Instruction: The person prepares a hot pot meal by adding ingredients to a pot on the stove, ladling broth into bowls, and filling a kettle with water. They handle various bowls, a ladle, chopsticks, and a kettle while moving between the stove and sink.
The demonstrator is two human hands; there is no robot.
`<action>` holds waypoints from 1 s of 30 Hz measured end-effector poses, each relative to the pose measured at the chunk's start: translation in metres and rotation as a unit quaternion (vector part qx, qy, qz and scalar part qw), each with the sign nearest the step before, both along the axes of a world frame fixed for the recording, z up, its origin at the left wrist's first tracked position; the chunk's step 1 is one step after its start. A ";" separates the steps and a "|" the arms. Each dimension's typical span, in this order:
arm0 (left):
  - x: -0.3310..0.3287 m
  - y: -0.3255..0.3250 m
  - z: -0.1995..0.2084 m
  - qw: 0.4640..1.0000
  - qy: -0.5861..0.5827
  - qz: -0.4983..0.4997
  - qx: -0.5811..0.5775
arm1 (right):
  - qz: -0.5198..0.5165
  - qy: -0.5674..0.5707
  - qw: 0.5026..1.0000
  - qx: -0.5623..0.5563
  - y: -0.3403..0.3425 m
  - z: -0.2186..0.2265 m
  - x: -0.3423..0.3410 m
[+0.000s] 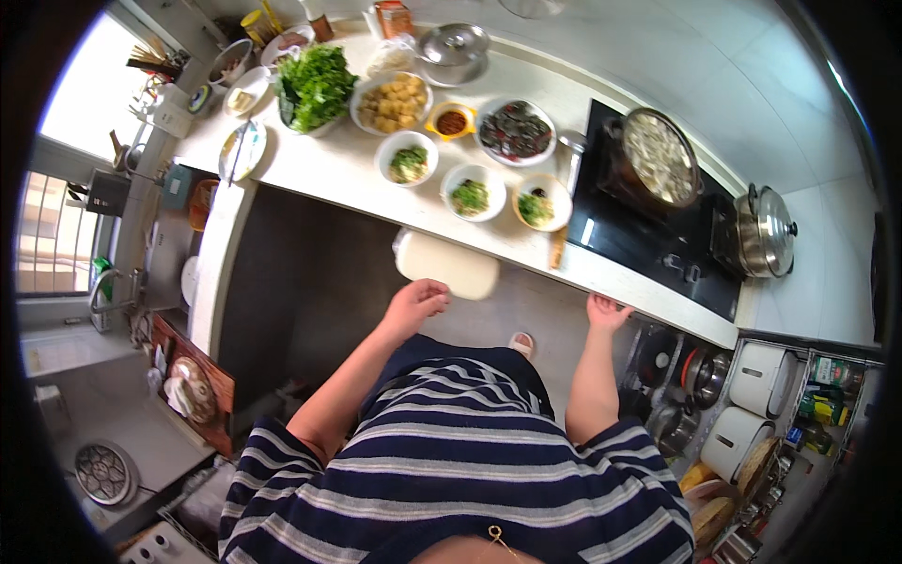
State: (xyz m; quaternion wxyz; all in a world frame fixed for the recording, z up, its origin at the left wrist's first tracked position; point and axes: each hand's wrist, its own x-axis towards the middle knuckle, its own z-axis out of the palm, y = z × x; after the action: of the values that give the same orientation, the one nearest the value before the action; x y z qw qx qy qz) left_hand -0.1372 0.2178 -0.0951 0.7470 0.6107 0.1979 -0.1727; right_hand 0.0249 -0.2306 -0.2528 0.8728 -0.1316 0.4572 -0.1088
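My left hand (418, 308) hangs in front of the counter with its fingers loosely bent and nothing visible in them. My right hand (606, 313) has its fingers spread against the front edge of the white counter (338, 179), below the black stove (601, 211). Three small bowls with chopped greens stand near that edge: a left bowl (407, 158), a middle bowl (473, 193) and a right bowl (542, 202). Behind them are a plate of dark, glossy pieces (514, 132), a yellow dish of red seasoning (451, 123) and a bowl of golden-brown chunks (392, 101).
An uncovered pot (658, 155) full of pale food sits on the stove, near a lidded steel pot (766, 235). Leafy greens (315, 86) fill a container at the left. A cream stool (446, 265) is under the counter; racks of pans (705, 376) stand lower right.
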 end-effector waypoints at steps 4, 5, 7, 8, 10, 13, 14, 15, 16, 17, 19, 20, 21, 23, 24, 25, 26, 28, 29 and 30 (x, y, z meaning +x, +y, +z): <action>-0.016 -0.089 -0.019 0.991 0.056 0.117 -0.011 | 0.018 -0.058 0.997 0.045 -0.037 0.007 0.011; -0.024 -0.121 -0.022 0.985 0.054 0.158 -0.033 | 0.080 -0.075 0.993 0.037 -0.046 0.006 0.011; -0.029 -0.181 -0.022 0.983 0.067 0.151 -0.083 | 0.063 -0.034 0.996 0.046 -0.053 -0.003 0.011; -0.032 -0.208 -0.017 0.992 0.062 0.088 -0.062 | 0.089 -0.042 0.992 0.075 -0.056 -0.003 0.009; -0.038 -0.248 0.002 0.997 0.002 -0.078 0.015 | 0.145 0.000 0.987 0.069 -0.067 -0.005 0.009; -0.039 -0.280 0.058 0.924 -0.041 -0.306 0.226 | 0.197 0.018 0.978 0.071 -0.088 -0.011 -0.006; -0.042 -0.289 0.048 0.919 -0.046 -0.307 0.242 | 0.208 0.042 0.975 0.059 -0.095 -0.015 -0.008; -0.047 -0.295 0.036 0.935 -0.021 -0.275 0.224 | 0.222 0.070 0.971 0.050 -0.097 -0.016 -0.013; -0.051 -0.302 0.022 0.949 0.005 -0.242 0.203 | 0.238 0.076 0.967 0.048 -0.100 -0.013 -0.024; -0.056 -0.309 0.002 0.960 0.031 -0.210 0.182 | 0.265 0.071 0.960 0.060 -0.103 -0.010 -0.037; -0.056 -0.320 -0.052 0.990 0.102 -0.096 -0.010 | 0.303 0.072 0.949 0.047 -0.118 -0.018 -0.059; -0.052 -0.328 -0.060 0.986 0.140 -0.032 -0.079 | 0.376 0.086 0.922 0.028 -0.127 -0.018 -0.069; -0.050 -0.334 -0.068 0.972 0.181 0.034 -0.147 | 0.447 0.102 0.889 0.011 -0.135 -0.016 -0.083; -0.047 -0.342 -0.095 0.951 0.204 0.092 -0.214 | 0.575 0.109 0.811 -0.004 -0.149 -0.005 -0.103; -0.045 -0.350 -0.103 0.937 0.220 0.129 -0.238 | 0.633 0.097 0.768 -0.005 -0.155 0.007 -0.104; -0.039 -0.355 -0.112 0.923 0.234 0.164 -0.259 | 0.687 0.080 0.723 -0.004 -0.160 0.014 -0.102; -0.034 -0.359 -0.121 0.912 0.235 0.170 -0.289 | 0.704 0.063 0.707 -0.014 -0.165 0.022 -0.100; -0.022 -0.366 -0.127 0.891 0.238 0.176 -0.345 | 0.686 0.070 0.712 -0.131 -0.165 0.016 -0.099; -0.022 -0.367 -0.129 0.885 0.221 0.165 -0.375 | 0.678 0.072 0.707 -0.189 -0.165 0.014 -0.096; -0.020 -0.371 -0.123 0.874 0.263 0.199 -0.358 | 0.649 0.071 0.720 -0.237 -0.168 -0.006 -0.098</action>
State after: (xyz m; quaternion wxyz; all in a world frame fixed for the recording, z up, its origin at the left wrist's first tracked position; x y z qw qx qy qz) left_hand -0.1572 -0.1536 -0.2178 0.8534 0.1815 0.4292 -0.2336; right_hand -0.0731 -0.3983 -0.2588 0.6350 -0.6056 0.2803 0.3892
